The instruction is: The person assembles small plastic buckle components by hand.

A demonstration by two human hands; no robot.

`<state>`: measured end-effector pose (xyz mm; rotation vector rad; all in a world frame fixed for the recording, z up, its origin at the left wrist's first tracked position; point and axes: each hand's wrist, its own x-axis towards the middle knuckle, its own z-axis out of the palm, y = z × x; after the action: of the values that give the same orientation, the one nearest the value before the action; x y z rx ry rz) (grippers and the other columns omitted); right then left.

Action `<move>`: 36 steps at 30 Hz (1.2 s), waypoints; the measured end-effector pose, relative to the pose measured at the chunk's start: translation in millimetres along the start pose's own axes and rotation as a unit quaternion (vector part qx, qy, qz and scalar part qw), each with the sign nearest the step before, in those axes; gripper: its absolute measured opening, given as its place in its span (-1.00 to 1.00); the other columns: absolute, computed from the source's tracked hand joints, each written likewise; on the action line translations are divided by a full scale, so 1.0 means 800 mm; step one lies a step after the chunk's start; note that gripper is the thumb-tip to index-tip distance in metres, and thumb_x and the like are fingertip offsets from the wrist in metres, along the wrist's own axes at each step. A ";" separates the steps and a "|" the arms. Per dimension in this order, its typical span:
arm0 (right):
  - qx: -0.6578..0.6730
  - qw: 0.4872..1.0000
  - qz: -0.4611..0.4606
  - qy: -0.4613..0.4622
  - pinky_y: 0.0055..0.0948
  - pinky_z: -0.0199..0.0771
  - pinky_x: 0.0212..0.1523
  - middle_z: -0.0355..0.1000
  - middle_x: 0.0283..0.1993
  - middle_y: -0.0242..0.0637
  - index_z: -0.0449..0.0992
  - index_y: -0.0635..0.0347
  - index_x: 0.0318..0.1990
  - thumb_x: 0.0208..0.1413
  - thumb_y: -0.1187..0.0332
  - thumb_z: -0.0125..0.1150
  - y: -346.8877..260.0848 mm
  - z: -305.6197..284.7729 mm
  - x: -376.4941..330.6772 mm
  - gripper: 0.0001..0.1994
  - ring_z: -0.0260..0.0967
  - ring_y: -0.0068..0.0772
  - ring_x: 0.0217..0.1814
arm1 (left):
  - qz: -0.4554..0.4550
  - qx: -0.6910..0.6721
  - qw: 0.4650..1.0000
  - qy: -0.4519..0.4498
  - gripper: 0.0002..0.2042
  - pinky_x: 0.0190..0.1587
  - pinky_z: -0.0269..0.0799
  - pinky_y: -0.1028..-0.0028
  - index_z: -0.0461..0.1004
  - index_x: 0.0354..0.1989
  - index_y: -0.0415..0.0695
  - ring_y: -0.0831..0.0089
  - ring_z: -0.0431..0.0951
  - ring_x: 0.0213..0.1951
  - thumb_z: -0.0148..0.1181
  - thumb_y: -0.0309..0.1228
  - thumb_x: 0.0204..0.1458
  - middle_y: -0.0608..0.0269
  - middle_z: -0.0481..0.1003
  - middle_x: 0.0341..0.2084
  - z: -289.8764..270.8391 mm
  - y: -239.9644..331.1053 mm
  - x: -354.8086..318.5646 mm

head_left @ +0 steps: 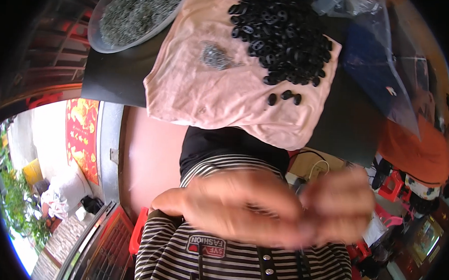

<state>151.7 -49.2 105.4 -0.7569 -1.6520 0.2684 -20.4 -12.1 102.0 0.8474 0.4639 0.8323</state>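
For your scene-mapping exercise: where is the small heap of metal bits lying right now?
In the head view, the metal heap lies on the pink cloth, upper middle, left of the black parts and right of the bowl.

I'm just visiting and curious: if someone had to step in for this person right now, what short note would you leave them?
Left hand and right hand are close together in front of the striped shirt, both blurred; whether they hold anything cannot be told.
On the pink cloth: a big heap of black oval pieces, three stray ones at its near side, and a small pile of grey metal bits.
A clear dish of more grey metal bits sits at the far left.
No finished pieces can be made out; the heaps look largely untouched.
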 end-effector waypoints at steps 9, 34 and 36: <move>0.069 0.994 -0.009 -0.080 -0.59 0.46 -0.48 0.24 -0.37 -0.47 0.48 0.06 -0.29 -0.11 0.36 0.25 -0.042 -0.007 0.028 -0.82 0.18 -0.56 -0.39 | 0.375 0.018 0.867 -0.328 -0.88 -0.35 0.56 0.48 0.56 -0.34 -0.37 0.28 0.56 -0.40 0.16 -0.66 -0.06 -0.07 0.51 -0.35 0.005 0.022 0.040; 0.175 0.981 -0.084 -0.031 -0.72 0.38 -0.63 0.21 -0.44 -0.46 0.41 0.03 -0.41 -0.26 0.56 0.32 -0.040 -0.007 0.013 -0.75 0.20 -0.54 -0.42 | 0.438 0.012 0.876 -0.202 -0.94 -0.45 0.57 0.50 0.55 -0.43 -0.36 0.29 0.55 -0.45 0.20 -0.66 -0.11 -0.03 0.51 -0.41 0.014 0.007 0.038; -0.147 0.985 0.090 -0.020 -0.70 0.36 -0.64 0.22 -0.43 -0.44 0.40 0.05 -0.39 -0.26 0.55 0.33 -0.036 0.011 0.006 -0.74 0.20 -0.50 -0.41 | 0.475 0.032 0.872 -0.117 -0.92 -0.47 0.53 0.51 0.54 -0.45 -0.39 0.28 0.53 -0.48 0.18 -0.61 -0.07 -0.07 0.50 -0.41 0.000 -0.021 0.044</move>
<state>133.8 -66.5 123.6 -1.1324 -1.6844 0.1685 8.8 9.6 86.9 1.2397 -0.1910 1.5931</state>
